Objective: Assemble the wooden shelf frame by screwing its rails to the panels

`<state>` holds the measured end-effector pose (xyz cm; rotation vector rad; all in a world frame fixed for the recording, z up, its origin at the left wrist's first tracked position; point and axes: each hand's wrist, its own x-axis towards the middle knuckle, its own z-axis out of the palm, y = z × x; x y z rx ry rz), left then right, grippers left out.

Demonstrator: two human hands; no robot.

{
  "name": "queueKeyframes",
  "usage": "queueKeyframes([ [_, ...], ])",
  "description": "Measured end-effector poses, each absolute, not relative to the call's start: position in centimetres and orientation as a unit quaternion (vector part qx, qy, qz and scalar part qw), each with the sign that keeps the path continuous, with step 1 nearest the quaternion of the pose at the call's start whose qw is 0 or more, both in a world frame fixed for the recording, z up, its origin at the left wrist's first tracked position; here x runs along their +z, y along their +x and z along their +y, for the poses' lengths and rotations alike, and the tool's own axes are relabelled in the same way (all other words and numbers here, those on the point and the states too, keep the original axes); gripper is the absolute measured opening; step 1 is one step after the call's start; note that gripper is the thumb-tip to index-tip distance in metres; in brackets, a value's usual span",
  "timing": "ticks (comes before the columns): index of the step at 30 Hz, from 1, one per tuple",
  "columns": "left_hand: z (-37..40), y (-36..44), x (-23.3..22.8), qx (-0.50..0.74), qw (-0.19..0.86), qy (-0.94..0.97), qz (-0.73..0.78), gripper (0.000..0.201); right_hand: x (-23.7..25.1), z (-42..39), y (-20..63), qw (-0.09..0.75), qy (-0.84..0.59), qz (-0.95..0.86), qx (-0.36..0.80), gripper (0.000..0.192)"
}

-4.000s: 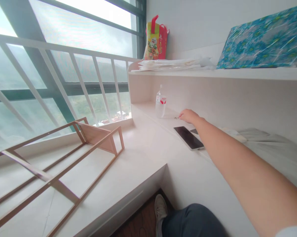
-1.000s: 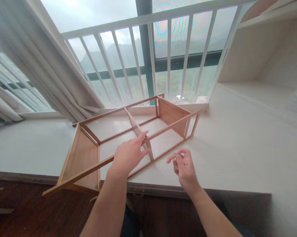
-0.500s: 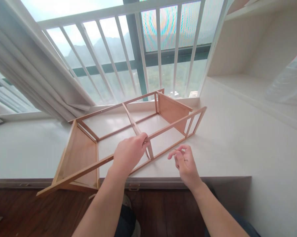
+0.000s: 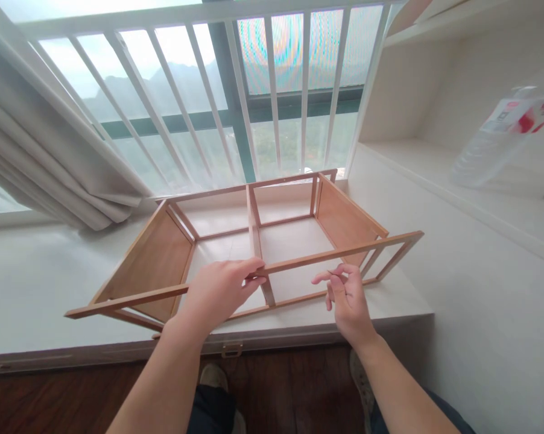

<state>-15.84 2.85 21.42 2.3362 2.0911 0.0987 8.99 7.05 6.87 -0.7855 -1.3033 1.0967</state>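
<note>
A wooden rack frame (image 4: 319, 256) with solid end panels lies on its side on the white window ledge (image 4: 41, 289). My left hand (image 4: 220, 292) is closed around its near top rail, where the middle crosspiece (image 4: 254, 232) meets it. To the right, my right hand (image 4: 348, 301) is held just in front of the same rail, apart from it. Thumb and fingers are pinched there on something small and thin, too small to name. The wooden end panel (image 4: 148, 271) stands at the left, and the other end panel (image 4: 347, 217) at the right.
White railings (image 4: 274, 90) and a window stand behind the ledge. A grey curtain (image 4: 59, 126) hangs at the left. On the right-hand shelf (image 4: 403, 163) a clear plastic bottle (image 4: 493, 144) is standing. Dark wooden floor (image 4: 294, 386) and my shoes are below the ledge edge.
The rack has turned and shifted right along the ledge, with my left hand still on its rail. My right hand keeps its pinch. The camera view has swung slightly right.
</note>
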Motion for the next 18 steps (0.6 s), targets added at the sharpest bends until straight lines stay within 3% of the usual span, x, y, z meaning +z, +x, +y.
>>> queueKeyframes([
  [8, 3.0, -18.7, 21.9, 0.094, 0.044, 0.746, 0.657, 0.030, 6.5, 7.3, 11.6, 0.600, -0.360, -0.572, 0.428, 0.016],
  [18, 2.7, -20.9, 22.2, 0.075, 0.032, 0.710, 0.700, 0.039, 7.6, 7.4, 14.0, 0.672, -0.374, -0.515, 0.379, 0.019],
])
